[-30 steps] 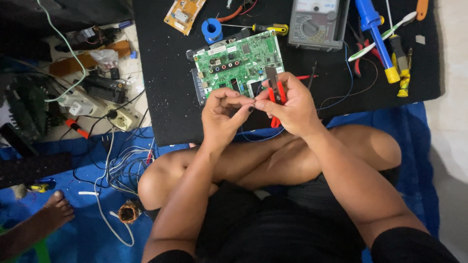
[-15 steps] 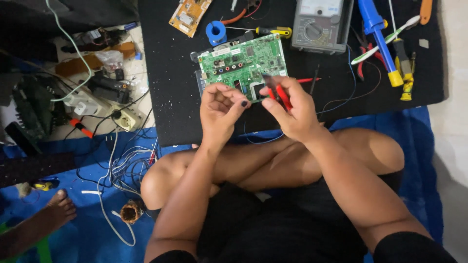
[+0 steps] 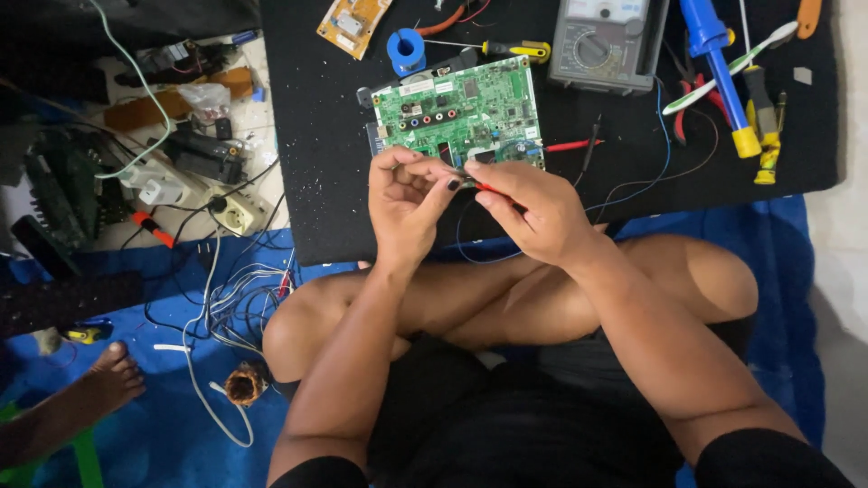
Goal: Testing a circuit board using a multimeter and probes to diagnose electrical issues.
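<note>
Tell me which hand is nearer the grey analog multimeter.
Right. The right hand sits below the grey analog multimeter, slightly left; the left hand is farther left.

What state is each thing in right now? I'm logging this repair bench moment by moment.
Left hand: fingers pinched on a small part, too small to identify.
Right hand: gripping a red-handled tool.
Green circuit board: bare, flat on the black mat.
Multimeter: lying face up.
Yellow-handled screwdriver: lying unused.
Blue desoldering pump: lying unused.
</note>
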